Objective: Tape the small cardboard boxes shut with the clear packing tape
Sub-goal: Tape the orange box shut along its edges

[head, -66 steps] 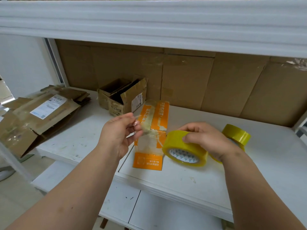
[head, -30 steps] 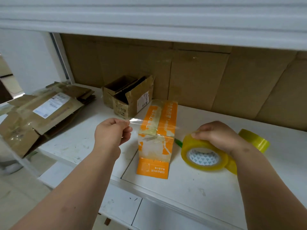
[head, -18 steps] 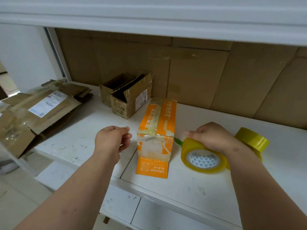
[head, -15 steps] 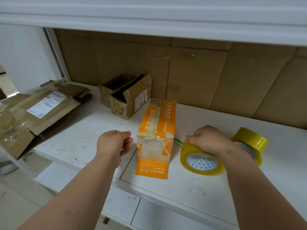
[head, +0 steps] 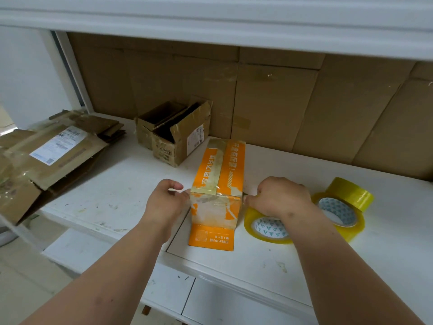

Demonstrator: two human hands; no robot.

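Box: the orange box point(head: 219, 184) is standing on the white tabletop point(head: 293, 259), its near flap lying open.
Left hand point(head: 165, 202): pinching the tape end at the box's near left corner.
Right hand point(head: 278, 198): curling over the roll point(head: 267, 227), just right of the box.
Tape point(head: 216, 201): stretching clear across the near end face.
Doing it well: probably keeping the strip taut, pressing from the middle outward, folding the flap up first.
Second roll point(head: 344, 207): lying idle behind.

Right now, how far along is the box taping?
Done: old tape runs along the orange box top seam. In hand: left hand pulls a clear strip across its near end, right hand on the tape roll. Left: cut the strip, then the two open brown boxes.
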